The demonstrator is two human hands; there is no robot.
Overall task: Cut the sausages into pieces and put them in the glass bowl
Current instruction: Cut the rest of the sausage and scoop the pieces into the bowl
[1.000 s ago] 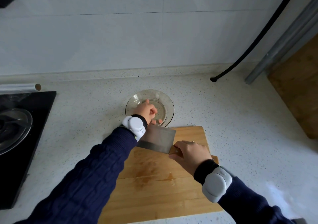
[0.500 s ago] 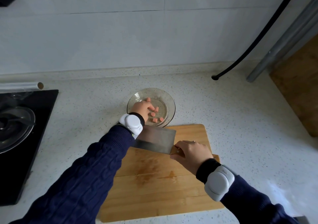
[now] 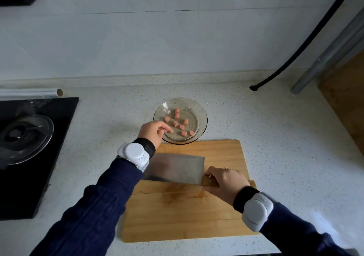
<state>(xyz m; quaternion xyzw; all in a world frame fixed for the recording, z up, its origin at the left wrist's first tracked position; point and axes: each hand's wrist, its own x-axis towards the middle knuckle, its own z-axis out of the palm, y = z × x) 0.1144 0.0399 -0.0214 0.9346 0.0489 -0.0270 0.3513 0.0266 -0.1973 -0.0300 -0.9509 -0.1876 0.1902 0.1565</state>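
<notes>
there, sausage pieces [image 3: 180, 125] beside loose left hand [image 3: 152, 130].

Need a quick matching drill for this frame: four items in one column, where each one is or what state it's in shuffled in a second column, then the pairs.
Items:
1. sausage pieces
2. cleaver
3. left hand
4. pan lid

Places or states:
A. on the black stove
B. fingers loose at the near rim of the glass bowl
C. inside the glass bowl
D. over the cutting board, handle gripped by the right hand

Pairs: 1-C, 2-D, 3-B, 4-A
</notes>
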